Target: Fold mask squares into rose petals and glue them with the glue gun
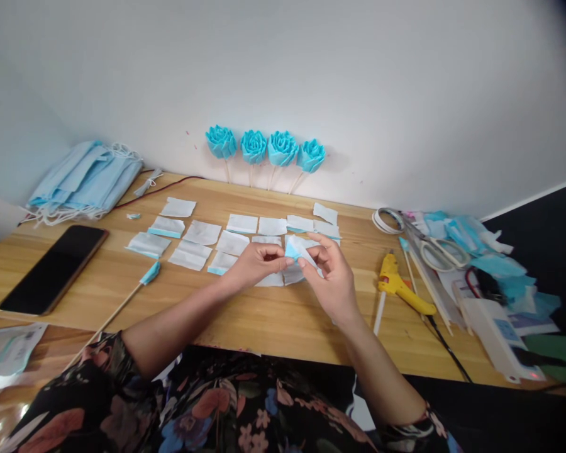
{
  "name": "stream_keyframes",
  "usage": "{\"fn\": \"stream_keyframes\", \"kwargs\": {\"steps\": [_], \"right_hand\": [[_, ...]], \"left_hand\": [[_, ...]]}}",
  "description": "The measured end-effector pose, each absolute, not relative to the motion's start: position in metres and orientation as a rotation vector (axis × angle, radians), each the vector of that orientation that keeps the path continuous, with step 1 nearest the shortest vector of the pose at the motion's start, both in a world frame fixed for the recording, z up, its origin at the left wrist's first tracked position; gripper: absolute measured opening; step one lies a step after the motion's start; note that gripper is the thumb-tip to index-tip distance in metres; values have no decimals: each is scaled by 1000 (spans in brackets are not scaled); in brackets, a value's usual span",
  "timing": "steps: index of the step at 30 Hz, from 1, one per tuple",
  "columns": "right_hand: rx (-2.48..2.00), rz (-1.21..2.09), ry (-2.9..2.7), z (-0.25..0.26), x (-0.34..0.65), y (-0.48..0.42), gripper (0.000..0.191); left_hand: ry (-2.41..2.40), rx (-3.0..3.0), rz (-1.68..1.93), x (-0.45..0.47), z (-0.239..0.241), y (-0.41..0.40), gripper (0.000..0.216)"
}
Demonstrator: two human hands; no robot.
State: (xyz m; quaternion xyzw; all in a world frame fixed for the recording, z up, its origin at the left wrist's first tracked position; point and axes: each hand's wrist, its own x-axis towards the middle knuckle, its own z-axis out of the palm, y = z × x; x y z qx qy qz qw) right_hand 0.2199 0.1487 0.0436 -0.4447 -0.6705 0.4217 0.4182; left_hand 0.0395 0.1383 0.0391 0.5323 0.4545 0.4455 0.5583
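Both hands meet over the middle of the bench (264, 321). The left hand (255, 264) pinches one edge of a small blue-and-white piece (296, 250) between thumb and fingertips. The right hand (332, 280) pinches the other edge, its index finger stretched along the top. The piece sits between the two hands, lifted just above the bench, and looks folded, blue side at the left.

Under and around the hands, from 9 to 1 o'clock, rows of cut pieces (202, 233) lie flat, mostly white, some with a blue edge. At 12 o'clock four blue roses (253, 146) on sticks lean against the wall. At 10 o'clock, far off in the corner, lies a stack of masks (85, 179). A dark phone (54, 267) lies at 9 o'clock, screen up. Between the phone and the left forearm, at about 8 o'clock, lies a stick (122, 305) with a blue wrapped tip.

At 3 o'clock, near the right hand, a yellow glue gun (400, 286) rests on its side. Beyond it, at 2 o'clock, are scissors (434, 248) and a tape roll (387, 220). Blue scraps (500, 264) are heaped at the bench's right end.
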Motion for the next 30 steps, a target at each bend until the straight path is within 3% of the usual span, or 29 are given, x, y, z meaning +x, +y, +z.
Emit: {"fn": "stream_keyframes", "kwargs": {"steps": [6, 10, 20, 30], "right_hand": [[-1051, 1184, -1642, 46, 227, 151, 42], [-1002, 1245, -1678, 47, 226, 154, 54], [-1101, 1030, -1772, 48, 229, 155, 45], [-1019, 1174, -1812, 55, 232, 162, 59]], "left_hand": [[1066, 1262, 1046, 39, 40, 138, 31], [1066, 1293, 1023, 39, 38, 138, 31], [1061, 1320, 1009, 38, 39, 138, 35], [1047, 1348, 1011, 39, 41, 137, 34]]}}
